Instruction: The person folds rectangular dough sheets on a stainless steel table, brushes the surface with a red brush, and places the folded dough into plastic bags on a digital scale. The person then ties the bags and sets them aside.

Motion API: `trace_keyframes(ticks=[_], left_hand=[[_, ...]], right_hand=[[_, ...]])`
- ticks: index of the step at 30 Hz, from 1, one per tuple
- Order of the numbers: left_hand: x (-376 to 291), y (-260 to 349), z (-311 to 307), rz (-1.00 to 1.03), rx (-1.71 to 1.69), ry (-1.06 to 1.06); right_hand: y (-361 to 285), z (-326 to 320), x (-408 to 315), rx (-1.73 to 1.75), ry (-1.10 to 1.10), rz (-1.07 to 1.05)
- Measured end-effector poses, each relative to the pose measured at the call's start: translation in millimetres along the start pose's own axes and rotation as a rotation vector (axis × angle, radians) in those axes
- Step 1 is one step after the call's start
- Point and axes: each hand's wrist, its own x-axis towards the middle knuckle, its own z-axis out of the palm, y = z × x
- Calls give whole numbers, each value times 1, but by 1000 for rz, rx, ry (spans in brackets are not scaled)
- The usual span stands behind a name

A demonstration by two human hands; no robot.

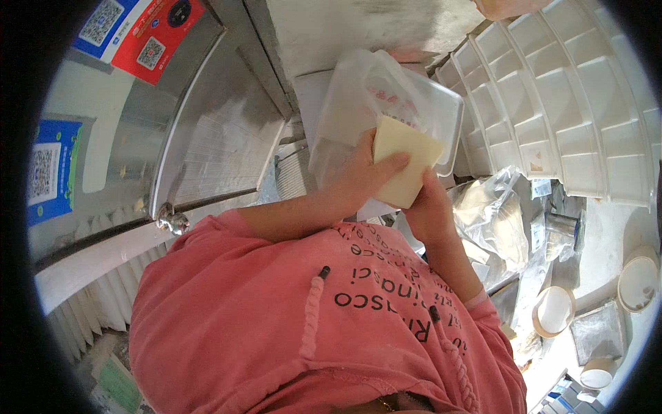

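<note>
A pale yellow square slab (408, 150), possibly a stack of dough sheets, is held in front of my chest. My left hand (362, 173) grips its left side, the thumb lying across the top face. At the lower right edge, my right hand (430, 207) holds the slab with fingertips against it; the fingers beneath are hidden. Just beyond my hands is a translucent plastic bag (351, 98) with red printing. It lies over part of a clear plastic container (447, 114), whose rim shows on the right.
White ribbed plastic crates (538, 103) stand at the right. Below them lies a clear bag of pale food (491, 222), with round tubs (553, 313) farther down. A metal-framed panel (217, 119) with a shiny knob (173, 220) borders the left side.
</note>
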Motion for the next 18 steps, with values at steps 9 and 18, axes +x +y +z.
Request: trace_keyframes(ticks=[9, 18], left_hand=[[95, 21, -85, 647, 951, 477], [111, -9, -80, 499, 979, 44]], right_hand=[[-5, 10, 53, 506, 30, 230], [-4, -13, 130, 252, 312, -4]])
